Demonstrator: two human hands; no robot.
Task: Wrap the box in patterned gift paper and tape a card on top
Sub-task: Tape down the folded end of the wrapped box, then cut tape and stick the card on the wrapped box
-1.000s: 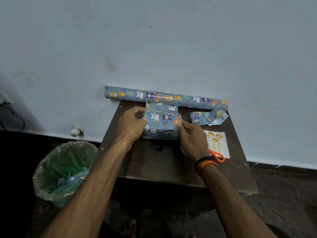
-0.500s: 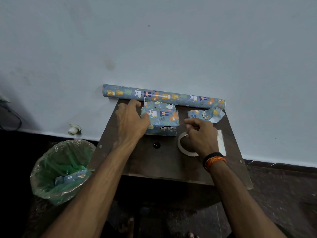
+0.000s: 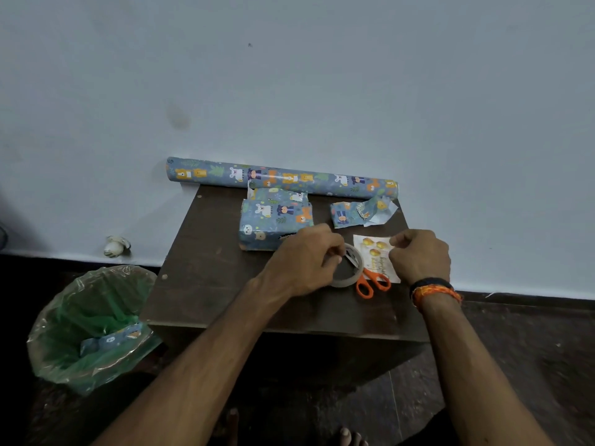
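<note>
A dark brown wooden surface (image 3: pixel 206 284) stands against a pale blue painted wall (image 3: pixel 289 75), which carries a faint dark smudge (image 3: pixel 178 117) and a small dark speck (image 3: pixel 250 45) higher up. To the left of the surface, on the dark floor (image 3: pixel 531 349), sits a round waste bin lined with a clear green plastic bag (image 3: pixel 64 333); a crumpled piece of blue patterned paper (image 3: pixel 111 340) lies inside it, near the right rim. At the foot of the wall, between the bin and the surface, lies a small whitish object (image 3: pixel 116 246) whose nature is too unclear to tell. A dark skirting strip (image 3: pixel 521 296) runs along the wall's base.
</note>
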